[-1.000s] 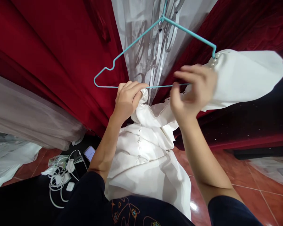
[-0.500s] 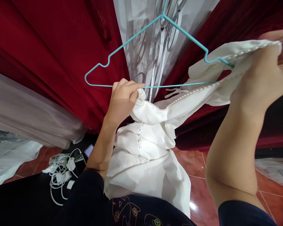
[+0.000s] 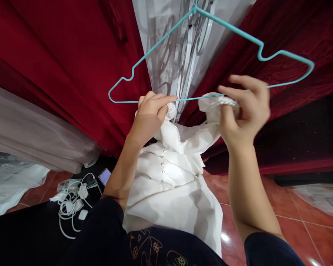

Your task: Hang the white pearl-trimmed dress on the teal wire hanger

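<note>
1. Between red curtains (image 3: 86, 55), your two bare hands work at a white dress (image 3: 177, 199) below a turquoise hanger (image 3: 224, 25), your forearms reaching up and forward from dark sleeves.
2. Your left hand (image 3: 151, 116), back of the hand up, pinches the dress's gathered shoulder against the hanger's bottom bar, fingers over the bar and thumb beneath, pressed on the cloth.
3. Your right hand (image 3: 246, 109), slightly blurred, is raised at the other shoulder, thumb at the pearl trim (image 3: 179, 133), two fingers parted above the bar; how firmly it grips, you cannot tell.
4. Between your hands, the neckline dips in a pearl-edged V; the dress falls toward your shirt front, buttons (image 3: 162, 163) running down its bodice.
5. Beyond each hand, an end of the hanger shows bare.
6. At your lower left, white cables (image 3: 68, 212) lie tangled near a lit phone (image 3: 104, 176).
</note>
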Available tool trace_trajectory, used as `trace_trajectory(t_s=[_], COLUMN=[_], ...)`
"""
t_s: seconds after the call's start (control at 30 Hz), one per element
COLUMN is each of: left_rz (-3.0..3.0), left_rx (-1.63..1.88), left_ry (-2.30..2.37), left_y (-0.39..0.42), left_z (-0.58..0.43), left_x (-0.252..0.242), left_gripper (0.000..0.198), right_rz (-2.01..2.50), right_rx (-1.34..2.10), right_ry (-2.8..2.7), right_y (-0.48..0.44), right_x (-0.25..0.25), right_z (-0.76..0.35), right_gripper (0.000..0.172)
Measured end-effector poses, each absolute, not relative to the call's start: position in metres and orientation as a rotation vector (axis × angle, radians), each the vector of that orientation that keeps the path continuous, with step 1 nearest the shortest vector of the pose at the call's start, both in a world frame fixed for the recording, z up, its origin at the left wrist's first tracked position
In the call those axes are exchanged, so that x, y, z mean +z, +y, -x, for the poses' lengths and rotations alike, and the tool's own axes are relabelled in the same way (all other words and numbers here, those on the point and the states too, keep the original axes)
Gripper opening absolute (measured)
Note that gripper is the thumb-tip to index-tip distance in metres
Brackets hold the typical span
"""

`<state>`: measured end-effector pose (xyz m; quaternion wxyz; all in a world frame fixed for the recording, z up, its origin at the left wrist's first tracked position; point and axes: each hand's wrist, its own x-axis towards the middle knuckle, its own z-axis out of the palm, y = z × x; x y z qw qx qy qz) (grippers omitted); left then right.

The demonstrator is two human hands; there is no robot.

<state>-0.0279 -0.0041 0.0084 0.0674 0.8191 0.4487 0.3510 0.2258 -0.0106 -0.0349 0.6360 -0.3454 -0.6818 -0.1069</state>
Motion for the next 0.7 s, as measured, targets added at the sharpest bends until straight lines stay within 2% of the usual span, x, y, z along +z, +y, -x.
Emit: trace_trajectory(t_s=[0.07, 0.17, 0.27, 0.4, 0.57, 0.7], left_rz=[-2.499, -2.587, -2.583, -2.21, -1.689, -1.481], left_rx=[1.054, 1.097, 1.373, 1.994, 2.105, 2.241], left_ry=[1.329, 1.271, 1.313, 1.489, 1.688, 1.527], left_y=[-0.001, 0.006, 0.008, 0.003, 0.018, 0.059], left_z=[0.031, 0.034, 0.036, 0.049, 0.087, 0.139], left_x=[0.005, -0.008, -0.028, -0.052, -0.067, -0.068], left_gripper=[0.045, 0.048, 0.039, 0.022, 0.018, 0.014], right_rz=[0.85, 0.947, 0.935, 0.897, 0.837, 0.844], right_rx=[-0.097, -0.056, -0.081, -0.1, -0.084, -0.071], right_ry=[-1.659, -1.636, -1.577, -1.573, -1.54, -1.544], right_y=[-0.002, 0.014, 0.027, 0.03, 0.018, 0.007], right_x=[-0.039, -0.056, -0.067, -0.067, -0.061, -0.053], right_z=[-0.218, -0.213, -0.209, -0.2, -0.199, -0.203], right_gripper=[0.029, 0.031, 0.031, 0.032, 0.025, 0.022])
